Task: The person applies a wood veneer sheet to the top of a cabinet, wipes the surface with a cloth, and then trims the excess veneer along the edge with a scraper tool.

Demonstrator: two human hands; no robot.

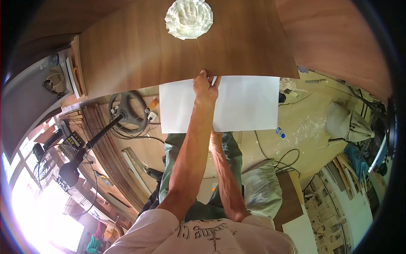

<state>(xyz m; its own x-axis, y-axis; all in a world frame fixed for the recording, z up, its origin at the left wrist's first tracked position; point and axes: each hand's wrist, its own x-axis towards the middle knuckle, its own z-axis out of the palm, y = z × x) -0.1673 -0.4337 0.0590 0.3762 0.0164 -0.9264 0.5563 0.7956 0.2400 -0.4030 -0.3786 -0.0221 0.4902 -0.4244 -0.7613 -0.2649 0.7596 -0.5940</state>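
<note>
The right hand (215, 139) is hiding mostly beneath the near edge of the white board (249, 106) — whether its fingers are gripping or spreading, I cannot tell; the left hand (206, 86) is pinching the near edge of the brown panel (241, 51), its fingertips hiding underneath; the panel is covering the board's far edge and running out of view; it is showing faint grain — the board, over the green trousers (172, 146), is looking plain and smooth.
</note>
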